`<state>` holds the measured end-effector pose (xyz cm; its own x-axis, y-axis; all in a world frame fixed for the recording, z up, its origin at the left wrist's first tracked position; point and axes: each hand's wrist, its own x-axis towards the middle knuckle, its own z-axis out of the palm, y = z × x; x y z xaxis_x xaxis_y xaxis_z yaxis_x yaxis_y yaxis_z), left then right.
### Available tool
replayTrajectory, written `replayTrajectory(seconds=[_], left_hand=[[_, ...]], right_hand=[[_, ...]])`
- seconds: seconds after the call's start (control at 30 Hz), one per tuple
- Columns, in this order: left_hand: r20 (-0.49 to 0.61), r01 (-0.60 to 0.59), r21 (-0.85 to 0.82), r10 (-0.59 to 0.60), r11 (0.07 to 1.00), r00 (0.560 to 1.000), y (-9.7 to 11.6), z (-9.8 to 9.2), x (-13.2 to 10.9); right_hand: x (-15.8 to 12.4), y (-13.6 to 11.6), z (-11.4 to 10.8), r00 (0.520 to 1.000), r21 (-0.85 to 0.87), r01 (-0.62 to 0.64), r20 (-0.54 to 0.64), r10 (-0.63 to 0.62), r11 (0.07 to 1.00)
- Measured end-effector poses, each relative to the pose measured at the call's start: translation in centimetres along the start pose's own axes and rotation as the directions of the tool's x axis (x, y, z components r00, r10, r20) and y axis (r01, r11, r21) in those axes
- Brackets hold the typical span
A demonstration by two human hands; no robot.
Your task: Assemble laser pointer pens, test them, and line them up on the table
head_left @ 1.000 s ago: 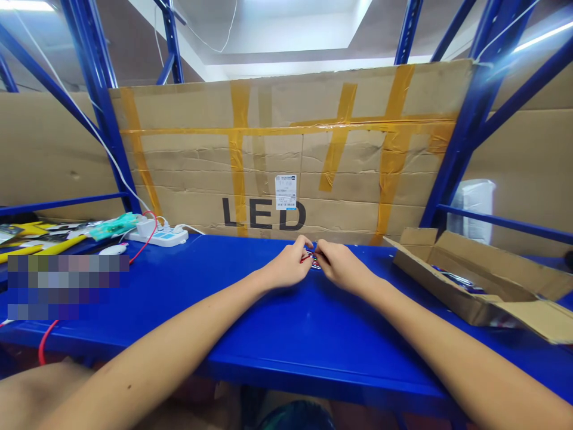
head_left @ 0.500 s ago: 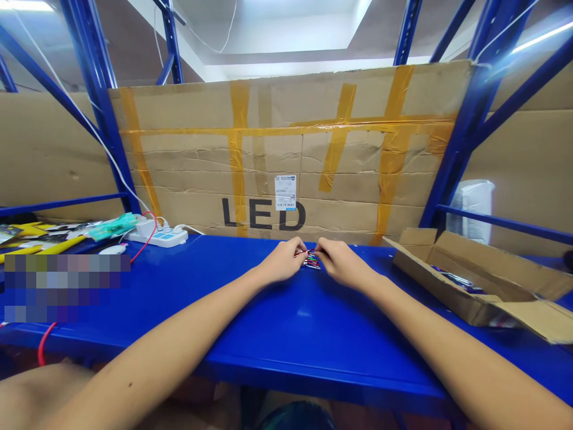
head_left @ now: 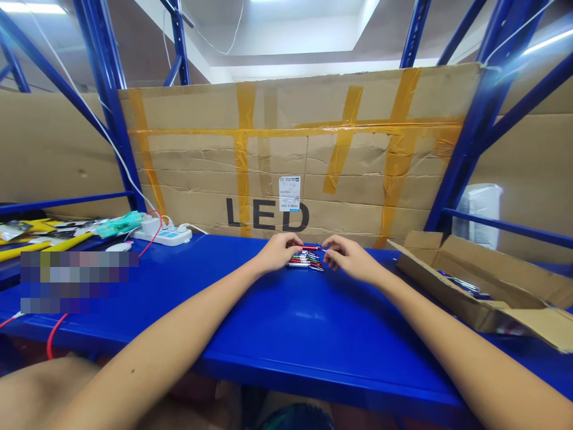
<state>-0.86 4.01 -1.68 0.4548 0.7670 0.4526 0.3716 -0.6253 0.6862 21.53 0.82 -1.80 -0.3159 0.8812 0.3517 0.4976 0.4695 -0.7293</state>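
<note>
A small row of thin pens, red, green and silver, lies on the blue metal shelf near its back. My left hand is closed at the left end of the row, pinching the end of a red pen. My right hand is curled at the right end, its fingertips on the same red pen. Both forearms reach forward from the bottom corners of the view.
A taped cardboard sheet marked LED stands behind the shelf. An open cardboard box with more pens lies at the right. A white power strip with cables and yellow packets sit at the left. Blue rack posts flank the shelf.
My hands have drawn slightly apart, so the row of pens between them now shows. The red pen sits level between both hands above the row.
</note>
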Motion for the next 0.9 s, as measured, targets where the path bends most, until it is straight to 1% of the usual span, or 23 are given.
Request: replayTrajectory(seconds=[0.07, 0.13, 0.23, 0.33, 0.4, 0.47, 0.53, 0.67, 0.73, 0.8, 0.83, 0.87, 0.9], left_hand=[[-0.001, -0.014, -0.032, 0.014, 0.999, 1.0, 0.3, 0.2, -0.1], [0.007, -0.033, -0.049, 0.034, 0.998, 0.999, 0.6, 0.6, -0.3], [0.012, -0.056, -0.059, 0.057, 0.997, 0.998, 1.0, 1.2, -0.4], [-0.016, -0.093, -0.058, 0.092, 0.994, 0.996, 1.2, 1.7, -0.6], [-0.035, -0.122, -0.045, 0.12, 0.991, 0.992, 1.3, 1.8, -0.7], [-0.048, -0.148, -0.031, 0.147, 0.988, 0.988, 1.4, 1.8, -0.8], [-0.059, -0.181, -0.024, 0.179, 0.983, 0.982, 1.4, 1.8, -0.9], [-0.043, -0.245, -0.022, 0.243, 0.969, 0.969, 1.5, 2.0, -1.0], [-0.017, -0.229, -0.047, 0.228, 0.972, 0.973, 1.5, 2.2, -0.9], [0.001, -0.161, -0.144, 0.163, 0.976, 0.987, 1.6, 2.3, -0.8], [0.005, -0.11, -0.231, 0.114, 0.967, 0.993, 1.7, 2.2, -0.7], [0.008, -0.053, -0.343, 0.059, 0.938, 0.998, 1.7, 2.0, -0.5], [0.016, 0.004, -0.465, 0.004, 0.885, 1.0, 1.7, 1.7, -0.4]], right_hand=[[-0.1, -0.3, 0.2, 0.999, 0.045, -0.018, 0.032, 0.017, 0.999], [-0.2, -0.6, 0.3, 0.999, 0.043, 0.001, 0.052, -0.003, 0.999], [-0.4, -1.1, 0.4, 0.996, -0.016, 0.046, 0.083, -0.044, 0.999], [-0.6, -1.4, 0.4, 0.992, -0.094, 0.069, 0.113, -0.058, 0.993], [-0.7, -1.4, 0.5, 0.99, -0.101, 0.079, 0.123, -0.067, 0.992], [-0.7, -1.3, 0.7, 0.99, -0.061, 0.073, 0.121, -0.066, 0.995], [-0.6, -1.3, 1.0, 0.992, 0.018, 0.047, 0.119, -0.048, 0.999], [-0.6, -1.4, 1.6, 0.988, 0.193, -0.046, 0.152, 0.016, 0.98], [-0.6, -1.4, 1.8, 0.99, 0.198, -0.071, 0.13, 0.046, 0.978], [-0.5, -1.4, 1.8, 0.996, 0.151, -0.064, 0.075, 0.054, 0.986], [-0.5, -1.4, 1.7, 0.998, 0.124, -0.055, 0.048, 0.05, 0.991], [-0.4, -1.3, 1.7, 0.999, 0.104, -0.046, 0.029, 0.043, 0.994], [-0.4, -1.3, 1.7, 0.999, 0.092, -0.036, 0.019, 0.035, 0.995]])
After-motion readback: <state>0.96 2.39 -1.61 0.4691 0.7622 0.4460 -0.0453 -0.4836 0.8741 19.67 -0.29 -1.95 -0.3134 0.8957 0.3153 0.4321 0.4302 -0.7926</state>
